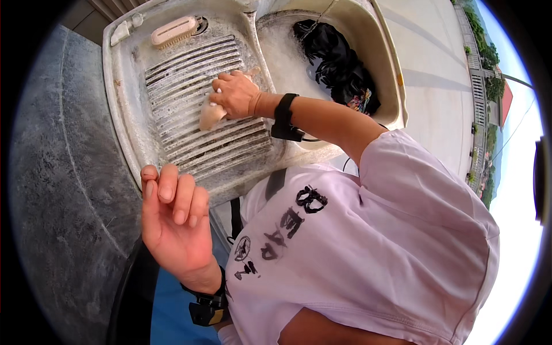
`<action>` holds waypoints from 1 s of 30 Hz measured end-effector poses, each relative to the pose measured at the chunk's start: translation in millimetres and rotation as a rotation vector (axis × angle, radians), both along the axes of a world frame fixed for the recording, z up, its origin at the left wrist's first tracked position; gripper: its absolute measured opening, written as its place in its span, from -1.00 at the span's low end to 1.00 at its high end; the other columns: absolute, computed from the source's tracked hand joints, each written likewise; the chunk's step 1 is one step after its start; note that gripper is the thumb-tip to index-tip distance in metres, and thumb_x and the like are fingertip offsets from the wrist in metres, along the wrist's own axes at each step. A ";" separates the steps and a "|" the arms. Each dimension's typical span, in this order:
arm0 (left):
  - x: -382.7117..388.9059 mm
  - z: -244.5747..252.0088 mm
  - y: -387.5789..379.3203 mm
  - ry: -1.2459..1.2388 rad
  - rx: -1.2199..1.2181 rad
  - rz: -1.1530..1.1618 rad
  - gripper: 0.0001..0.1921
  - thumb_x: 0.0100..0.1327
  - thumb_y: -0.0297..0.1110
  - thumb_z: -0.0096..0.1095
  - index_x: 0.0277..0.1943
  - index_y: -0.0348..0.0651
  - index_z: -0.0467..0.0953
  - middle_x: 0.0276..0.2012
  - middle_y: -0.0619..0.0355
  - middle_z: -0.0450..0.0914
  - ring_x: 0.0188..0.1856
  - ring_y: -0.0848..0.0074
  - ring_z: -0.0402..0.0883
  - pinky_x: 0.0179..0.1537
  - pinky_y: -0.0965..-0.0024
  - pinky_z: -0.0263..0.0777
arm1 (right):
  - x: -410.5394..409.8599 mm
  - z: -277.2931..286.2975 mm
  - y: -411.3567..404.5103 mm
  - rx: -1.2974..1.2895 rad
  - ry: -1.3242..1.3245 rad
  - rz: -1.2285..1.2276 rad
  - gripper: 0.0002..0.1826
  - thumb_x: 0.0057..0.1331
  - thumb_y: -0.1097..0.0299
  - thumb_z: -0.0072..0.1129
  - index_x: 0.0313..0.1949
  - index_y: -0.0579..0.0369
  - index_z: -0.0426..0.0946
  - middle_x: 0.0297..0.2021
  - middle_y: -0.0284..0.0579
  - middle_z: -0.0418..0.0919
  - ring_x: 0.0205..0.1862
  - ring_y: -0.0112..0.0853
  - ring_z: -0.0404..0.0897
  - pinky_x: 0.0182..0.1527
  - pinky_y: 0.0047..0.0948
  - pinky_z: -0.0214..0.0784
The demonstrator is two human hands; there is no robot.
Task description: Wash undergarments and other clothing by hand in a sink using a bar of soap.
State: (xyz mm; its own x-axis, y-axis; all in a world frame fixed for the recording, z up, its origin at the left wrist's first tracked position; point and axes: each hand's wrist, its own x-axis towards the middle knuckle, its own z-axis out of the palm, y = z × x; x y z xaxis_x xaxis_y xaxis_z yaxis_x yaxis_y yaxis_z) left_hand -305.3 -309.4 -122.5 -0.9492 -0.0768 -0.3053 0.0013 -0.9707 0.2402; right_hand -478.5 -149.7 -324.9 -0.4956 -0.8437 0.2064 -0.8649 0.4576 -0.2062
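Note:
My right hand [235,95] presses a small beige cloth-like item [211,116] onto the ribbed washboard [207,146] of a pale stone-like laundry sink. White suds show on its fingers, and the item sticks out on both sides of the hand. My left hand [177,224] is raised off the sink's near left corner, palm up, fingers loosely curled, holding nothing. A pale pink scrub brush [174,31] lies bristles down beside the drain [201,26]. Wet black fabric [340,60] with a multicoloured patch lies in the deeper basin, where a thin stream of water falls on it.
A raised divider [260,51] separates washboard and basin [280,43]. Whitish pieces [120,32] sit in the sink's upper left corner. Grey concrete floor [56,172] lies at left, a pale paved area [435,103] and a balustrade [479,95] at right. Black straps are on both my wrists.

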 end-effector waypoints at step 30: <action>2.8 -2.1 8.2 -0.004 -0.008 0.004 -0.89 0.36 -0.45 -0.14 -0.13 -0.21 0.34 -0.45 0.22 0.31 -0.58 0.65 0.19 -0.57 0.57 0.14 | -32.7 4.0 -84.3 0.093 -0.042 -0.124 -0.70 0.11 0.01 0.10 -0.43 -0.06 0.58 -0.36 -0.22 0.52 -0.21 -0.29 0.51 -0.26 -0.23 0.26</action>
State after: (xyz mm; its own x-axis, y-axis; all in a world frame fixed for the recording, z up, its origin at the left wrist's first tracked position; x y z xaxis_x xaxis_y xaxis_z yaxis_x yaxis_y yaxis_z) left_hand -302.5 -301.2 -124.5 -0.9476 -0.0832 -0.3084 0.0045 -0.9688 0.2477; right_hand -511.2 -234.0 -320.8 -0.6035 -0.7901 0.1075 -0.7923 0.5790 -0.1926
